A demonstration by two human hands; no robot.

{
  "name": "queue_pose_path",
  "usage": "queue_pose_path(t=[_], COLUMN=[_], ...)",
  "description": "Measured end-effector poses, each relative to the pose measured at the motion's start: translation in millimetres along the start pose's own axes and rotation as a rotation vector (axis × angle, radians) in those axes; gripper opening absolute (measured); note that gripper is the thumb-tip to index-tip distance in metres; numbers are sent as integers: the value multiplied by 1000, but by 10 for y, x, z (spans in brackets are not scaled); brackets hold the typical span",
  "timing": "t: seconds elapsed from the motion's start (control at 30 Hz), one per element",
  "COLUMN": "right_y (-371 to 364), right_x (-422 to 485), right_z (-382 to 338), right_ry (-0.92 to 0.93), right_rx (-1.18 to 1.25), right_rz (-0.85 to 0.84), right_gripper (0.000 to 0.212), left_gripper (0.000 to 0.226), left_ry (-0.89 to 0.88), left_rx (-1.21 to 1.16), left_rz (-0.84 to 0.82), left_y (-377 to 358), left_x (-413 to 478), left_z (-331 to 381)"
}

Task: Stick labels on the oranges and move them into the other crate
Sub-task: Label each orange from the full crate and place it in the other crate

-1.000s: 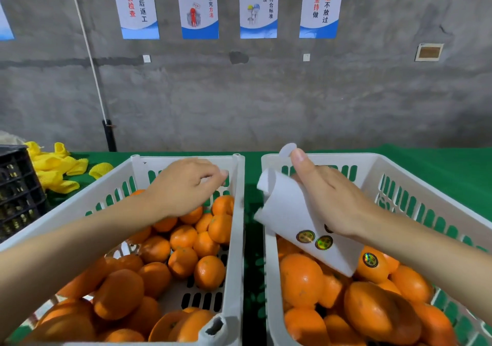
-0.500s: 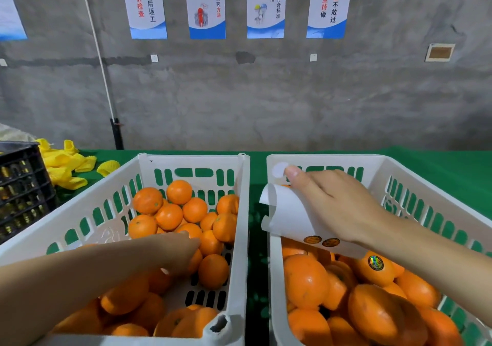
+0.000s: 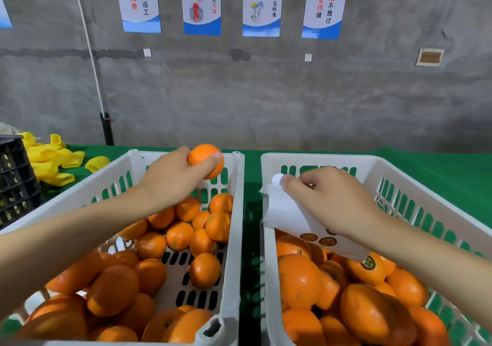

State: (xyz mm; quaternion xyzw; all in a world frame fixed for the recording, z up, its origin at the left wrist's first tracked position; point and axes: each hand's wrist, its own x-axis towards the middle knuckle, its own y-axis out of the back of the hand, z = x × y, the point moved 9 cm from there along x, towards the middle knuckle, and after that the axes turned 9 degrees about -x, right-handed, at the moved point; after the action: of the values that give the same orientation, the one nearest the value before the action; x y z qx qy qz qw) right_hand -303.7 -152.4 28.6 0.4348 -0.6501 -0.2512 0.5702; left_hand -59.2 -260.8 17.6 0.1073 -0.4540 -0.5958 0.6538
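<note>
left hand [image 3: 170,178] grips orange [image 3: 205,160] above left crate [image 3: 234,239], unlabelled; right hand [image 3: 330,202] pinches label sheet [image 3: 286,212] over right crate [image 3: 426,202]; one labelled orange [image 3: 366,267] there, many left

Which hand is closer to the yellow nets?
Left. The left hand holds an orange over the left crate, right of the yellow nets. The right hand is farther right, holding the label sheet over the other crate.

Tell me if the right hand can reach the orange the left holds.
Probably yes: open air alone separates the right hand from the orange in the left hand, though it grips the label sheet.
</note>
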Motion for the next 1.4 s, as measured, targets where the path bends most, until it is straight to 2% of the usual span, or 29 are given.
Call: queue_pose_path(t=[0.1,0.17,0.2,0.27,0.3,0.4,0.57,0.63,0.73,0.97,1.07,1.17,1.4], right_y=[-63,-87,-81,-49,-27,13,141,208,321,463,470,468,357], right_x=[-12,-23,-24,-4,5,22,9,-24,-87,-178,-195,-179,-159], right_z=[-3,4,3,31,50,66,-33,-118,-262,-478,-524,-542,-567], right_ry=[7,0,-4,-28,-49,-47,21,82,183,348,387,392,428], right_rx=[-34,-30,-24,-43,-53,-88,-137,-142,-177,-169,-197,-248,-210], right_rz=[-44,-49,-38,3,26,63,143,203,301,385,403,408,285], right_gripper=[61,59,53,27,25,33,20,18,18,21,15,20,28], left_gripper=[66,59,55,55,58,62,69,76,75,77,74,72,74], left_ry=[-53,-76,-74,-45,-26,-31,-89,-97,-118,-136,-148,-163,-198], left_rx=[-383,-438,-429,-408,-404,-367,-328,-328,-295,-285,-292,-318,-295], left_rz=[5,-30,-68,-167,-207,-241,-252,-264,-285,-300,-293,-289,-270], left_y=[-15,-105,-184,-375,-454,-547,-561,-566,-593,-612,-602,-593,-572], left_x=[-158,-294,-358,-460,-496,-523,-517,-511,-496,-481,-488,-500,-503], left_z=[373,551,595,616,602,561,546,557,573,587,584,581,603])
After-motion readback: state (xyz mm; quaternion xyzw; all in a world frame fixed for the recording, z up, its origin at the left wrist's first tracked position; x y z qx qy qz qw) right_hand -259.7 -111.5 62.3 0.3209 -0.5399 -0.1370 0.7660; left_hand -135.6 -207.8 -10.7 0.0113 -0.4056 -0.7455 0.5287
